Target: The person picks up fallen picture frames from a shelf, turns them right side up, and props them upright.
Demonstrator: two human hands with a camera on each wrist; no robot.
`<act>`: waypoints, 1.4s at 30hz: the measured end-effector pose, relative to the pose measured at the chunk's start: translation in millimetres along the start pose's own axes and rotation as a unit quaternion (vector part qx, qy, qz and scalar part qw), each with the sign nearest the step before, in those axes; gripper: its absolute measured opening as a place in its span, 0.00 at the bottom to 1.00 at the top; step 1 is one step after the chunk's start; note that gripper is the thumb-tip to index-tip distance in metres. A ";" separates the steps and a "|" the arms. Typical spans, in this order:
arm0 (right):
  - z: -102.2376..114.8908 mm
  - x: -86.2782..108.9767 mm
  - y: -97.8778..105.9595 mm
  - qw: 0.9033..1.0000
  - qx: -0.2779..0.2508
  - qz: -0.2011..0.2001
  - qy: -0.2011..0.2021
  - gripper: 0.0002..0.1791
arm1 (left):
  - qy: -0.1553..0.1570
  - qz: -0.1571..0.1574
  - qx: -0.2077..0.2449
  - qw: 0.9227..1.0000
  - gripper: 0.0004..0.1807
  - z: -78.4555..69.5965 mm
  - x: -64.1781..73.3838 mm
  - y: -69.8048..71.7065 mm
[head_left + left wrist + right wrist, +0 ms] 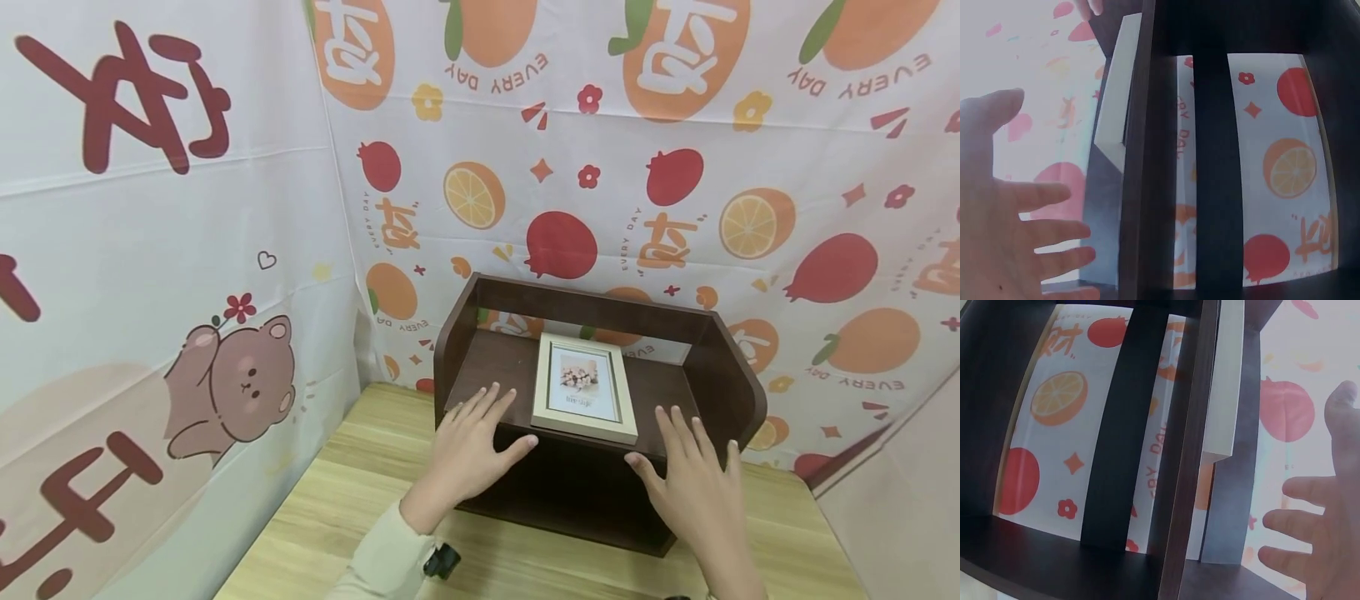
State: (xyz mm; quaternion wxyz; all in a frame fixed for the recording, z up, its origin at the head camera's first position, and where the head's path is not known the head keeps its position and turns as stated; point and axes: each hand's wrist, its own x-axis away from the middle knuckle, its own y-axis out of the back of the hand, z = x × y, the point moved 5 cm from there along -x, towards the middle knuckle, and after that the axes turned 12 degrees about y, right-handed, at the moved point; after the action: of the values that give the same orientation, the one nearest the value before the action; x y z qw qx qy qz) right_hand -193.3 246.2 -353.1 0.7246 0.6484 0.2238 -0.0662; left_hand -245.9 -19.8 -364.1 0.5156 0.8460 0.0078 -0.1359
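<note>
A picture frame (624, 421) with a pale wooden border and a small photo inside lies flat on the upper shelf of a dark brown shelf unit (491, 367). To its left, my left hand (472, 446) hovers at the shelf's front edge, fingers spread. On the other side my right hand (693, 492) is held over the front right of the unit, fingers also spread. Neither hand holds anything. In the left wrist view the frame's pale side (1116, 94) shows beyond the shelf board; the right wrist view shows its edge (1225, 381) too.
The shelf unit stands on a light wood-grain table (330, 500), with an open lower compartment (570, 492) facing me. Behind it hangs a fruit-print cloth (517, 167). A white cloth with a bear (251, 383) covers the left side.
</note>
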 end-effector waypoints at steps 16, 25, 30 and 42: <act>-20.3 -47.3 -15.8 0.995 -0.090 0.028 -0.043 0.42 | 0.024 0.022 0.080 0.996 0.38 -11.8 -64.6 -24.4; -24.7 -58.7 -35.3 0.994 -0.080 0.061 -0.029 0.41 | 0.025 0.033 0.068 0.997 0.40 -11.3 -75.3 -32.5; -25.3 -61.3 -40.9 0.994 -0.071 0.082 -0.013 0.43 | 0.016 0.042 0.044 0.998 0.39 -10.6 -78.2 -35.1; -29.6 -66.5 -48.1 0.991 -0.093 0.101 -0.010 0.45 | 0.011 0.057 0.041 0.997 0.37 -7.5 -82.2 -36.7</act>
State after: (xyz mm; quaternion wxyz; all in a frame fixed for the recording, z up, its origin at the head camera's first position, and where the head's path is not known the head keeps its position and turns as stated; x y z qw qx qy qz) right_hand -278.2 254.8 -371.4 0.7871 0.5965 0.1553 0.0217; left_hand -329.0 14.3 -373.3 0.4868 0.8671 -0.0408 -0.0974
